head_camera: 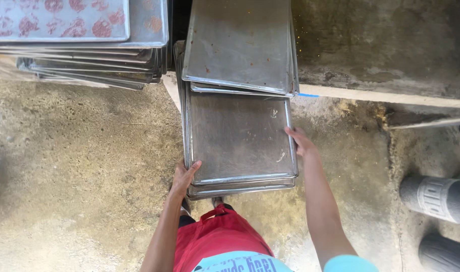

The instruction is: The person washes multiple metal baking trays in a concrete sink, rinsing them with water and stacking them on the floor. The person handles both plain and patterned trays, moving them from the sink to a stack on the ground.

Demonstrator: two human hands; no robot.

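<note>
Red apron (215, 236) below, both hands on a stack of metal baking trays (237, 138).
Left hand (183, 177) and right hand (301, 142) clamp fingers on opposite edges; stack not yet lifted clear of the upper trays (240, 45).

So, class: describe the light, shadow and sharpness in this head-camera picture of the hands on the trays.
Head view: soft, even daylight; the top tray shows a dull sheen, no hard glare. A dark shadow lies on the floor at far left. The left hand and right hand are sharp; straight edges bow slightly toward the frame's borders.
</note>
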